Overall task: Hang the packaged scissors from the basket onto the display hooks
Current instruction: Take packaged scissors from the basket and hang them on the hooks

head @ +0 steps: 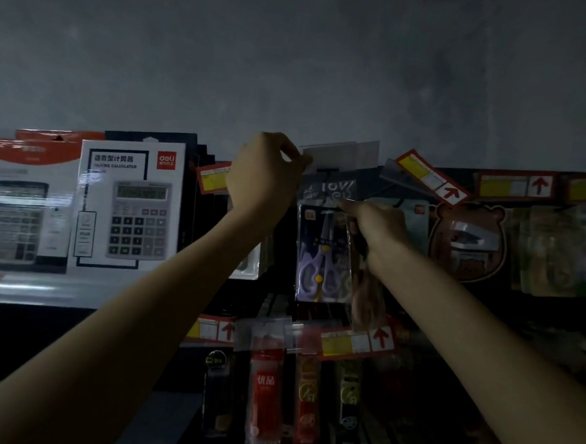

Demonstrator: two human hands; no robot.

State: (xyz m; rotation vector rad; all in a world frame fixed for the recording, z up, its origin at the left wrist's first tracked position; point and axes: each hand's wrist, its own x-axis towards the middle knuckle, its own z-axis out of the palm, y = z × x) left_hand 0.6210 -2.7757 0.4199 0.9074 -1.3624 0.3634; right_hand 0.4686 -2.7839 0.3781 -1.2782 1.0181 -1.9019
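- The right hand (pixel 377 227) grips the right edge of the packaged scissors (pixel 324 254). Its fingers are curled round that edge, and the forefinger stretches up-left to the pack's dark header.
- The left hand (pixel 267 172) is up and left of the pack. Its thumb and fingertips pinch a clear plastic flap (pixel 333 152) just above the pack's top.
- The pack hangs upright in a glossy clear sleeve, showing lilac handles and a yellow pivot. It seems to sit against the display rail, but the dim light hides whether it is on a hook.
- Below the pack are red pen packs (pixel 264 385) and red-and-yellow price tags (pixel 356 342).
- Left of the pack are white boxed calculators (pixel 128 205). To its right is a bear-shaped package (pixel 468 243).
- Above and behind the pack is a mottled grey wall (pixel 295 50).
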